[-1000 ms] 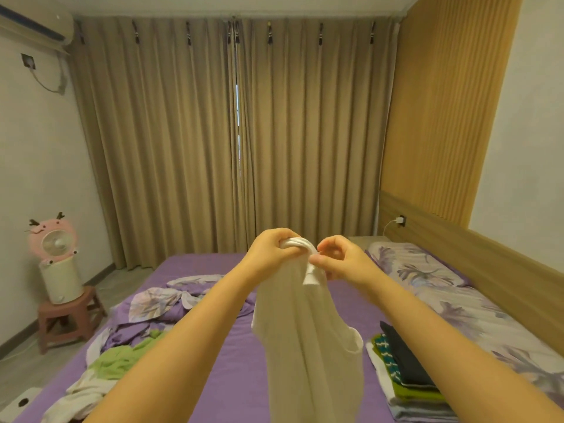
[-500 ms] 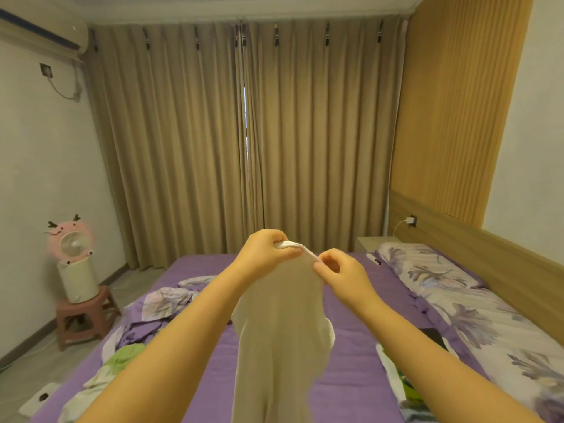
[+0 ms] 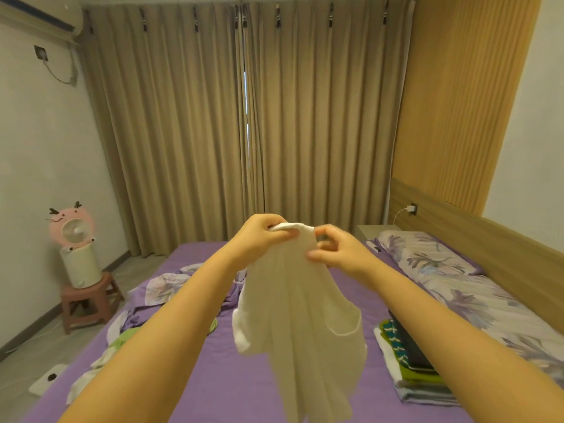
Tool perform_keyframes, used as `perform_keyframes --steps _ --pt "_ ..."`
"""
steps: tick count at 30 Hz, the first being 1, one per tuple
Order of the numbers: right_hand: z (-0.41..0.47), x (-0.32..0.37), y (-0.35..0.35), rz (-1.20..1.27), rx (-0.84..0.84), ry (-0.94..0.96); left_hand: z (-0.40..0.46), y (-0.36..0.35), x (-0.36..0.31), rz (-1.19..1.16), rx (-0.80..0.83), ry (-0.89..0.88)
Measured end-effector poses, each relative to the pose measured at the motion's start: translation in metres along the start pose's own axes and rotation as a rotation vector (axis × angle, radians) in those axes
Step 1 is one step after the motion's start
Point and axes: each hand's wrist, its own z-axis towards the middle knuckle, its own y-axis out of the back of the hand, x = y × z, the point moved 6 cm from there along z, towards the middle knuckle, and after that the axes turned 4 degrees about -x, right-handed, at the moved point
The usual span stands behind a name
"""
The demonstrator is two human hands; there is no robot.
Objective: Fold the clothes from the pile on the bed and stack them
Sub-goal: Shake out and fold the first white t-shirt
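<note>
I held the white top (image 3: 300, 315) up in the air over the middle of the purple bed (image 3: 232, 389), its body hanging loose below my hands; my left hand (image 3: 259, 239) had its fingers (image 3: 282, 236) curled tight round a bunched strap at the top edge, and my right hand (image 3: 338, 248) pinched the fabric just beside it, thumb against fingertips; both hands were nearly touching, so the garment hung in a narrow twist rather than flat. To do this step well, I judged, I had to find the second strap with the right hand and draw the two hands apart until the top edge ran straight, then give a light shake so the folds dropped out; thin cloth like this would cling and slip, so a firm pinch at each shoulder seemed wise. The folded stack (image 3: 409, 361) lay on the bed to the right, near the pillow (image 3: 427, 254); the unfolded pile (image 3: 122, 340) lay to the left, with a pink fan (image 3: 73, 227) beyond.
</note>
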Motion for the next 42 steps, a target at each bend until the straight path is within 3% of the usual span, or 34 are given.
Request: perform_keyframes --steps 5,8,14,18,20,24,26,30,36,39,42 --pt "-0.033 -0.058 0.013 -0.192 0.103 -0.153 0.011 0.016 0.002 -0.143 -0.095 0.080" --pt "-0.042 -0.069 0.033 -0.157 0.044 -0.201 0.010 0.029 0.010 -0.127 -0.123 0.091" --pt "-0.037 -0.039 0.044 -0.125 -0.128 -0.105 -0.001 0.041 0.041 -0.010 -0.228 0.134" --pt "-0.039 -0.023 0.032 -0.067 0.110 -0.134 -0.013 0.062 0.063 0.220 -0.375 0.193" --pt "-0.041 -0.018 0.026 -0.197 0.250 -0.104 -0.018 0.069 0.067 0.249 -0.423 0.212" --pt "-0.045 -0.015 0.020 -0.184 0.418 -0.103 -0.025 0.073 0.066 0.237 -0.491 0.252" --pt "-0.043 -0.014 0.023 -0.281 0.335 -0.035 -0.028 0.072 0.063 0.228 -0.494 0.252" --pt "-0.037 -0.019 0.043 -0.361 -0.054 0.018 -0.034 0.070 0.052 0.215 -0.516 0.210" --pt "-0.042 -0.011 0.061 -0.430 -0.384 0.069 -0.050 0.065 0.041 0.240 -0.522 0.179" --pt "-0.049 -0.006 0.073 -0.591 -0.474 0.085 -0.059 0.064 0.034 0.293 -0.545 0.168" --pt "-0.051 -0.007 0.078 -0.751 -0.422 0.177 -0.068 0.060 0.028 0.314 -0.594 0.186"
